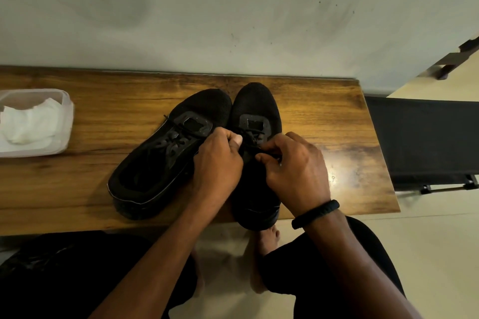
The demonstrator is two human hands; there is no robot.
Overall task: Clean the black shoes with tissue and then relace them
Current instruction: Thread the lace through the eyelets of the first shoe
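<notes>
Now both my grips are pinched narrow on the black lace (252,143) of the right shoe (255,114): my left hand (219,160) holds one strand up by the thumb, and my right hand (293,163) nips the other strand just across from it, knuckles curled over the tongue. The lace is black on black, so I cannot tell which eyelet it last came through. That shoe sits toe toward the wall, its heel overhanging the near edge of the worktop (337,116), and the left shoe (166,153) lies touching it, angled toward the near-left, already laced by the look of it. To do this well, I judge I should keep even tension on both strands, draw them snug row by row, and check the ends come out equal before knotting; a hard tug could drag the shoe off the near edge, so pressing it down with a wrist would help. The tissue pack (33,122) rests well apart at the left end of the worktop, so the wiping looks finished.
</notes>
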